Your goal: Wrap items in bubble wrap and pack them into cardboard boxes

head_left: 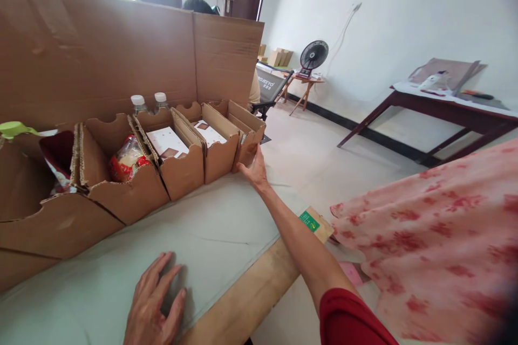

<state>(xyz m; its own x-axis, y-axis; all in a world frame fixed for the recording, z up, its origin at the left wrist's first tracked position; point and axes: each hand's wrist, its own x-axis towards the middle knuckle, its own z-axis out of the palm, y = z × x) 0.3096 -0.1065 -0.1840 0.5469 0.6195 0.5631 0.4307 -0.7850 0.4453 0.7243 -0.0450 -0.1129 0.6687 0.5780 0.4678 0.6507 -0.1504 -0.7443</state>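
Grey sheet covers the surface (226, 226). On it the left hand (151, 307) lies flat with fingers spread, holding nothing. The right hand (254, 168) reaches far, open palm pressing the end cardboard tray (246, 132) in a row of trays beside two bottles (149, 102).

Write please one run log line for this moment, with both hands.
left hand: flat on grey table cover, empty | right hand: touching end brown cardboard tray | row of trays: packets inside
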